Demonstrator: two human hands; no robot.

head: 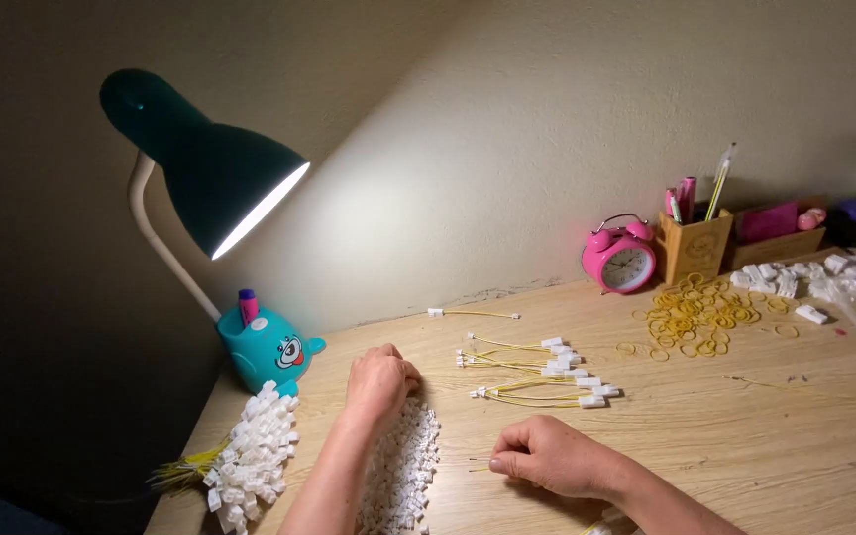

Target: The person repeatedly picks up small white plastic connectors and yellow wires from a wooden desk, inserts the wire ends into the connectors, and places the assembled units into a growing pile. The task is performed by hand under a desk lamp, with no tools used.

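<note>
My left hand (379,381) rests with curled fingers on top of a heap of small white plastic connectors (403,466) on the wooden desk (745,426). My right hand (547,456) lies closed on the desk and pinches the end of a thin yellow wire (479,463) between thumb and fingers. Just beyond both hands lie several yellow wires with white connectors (542,376) in loose rows. One single wire (473,313) lies farther back.
A second bundle of white connectors with yellow wires (245,456) sits at the desk's left edge. A teal desk lamp (205,168) with a cartoon base (267,347) stands at the left. A pink alarm clock (619,258), wooden pen holder (694,243), rubber bands (695,317) and more white connectors (785,277) lie at the back right.
</note>
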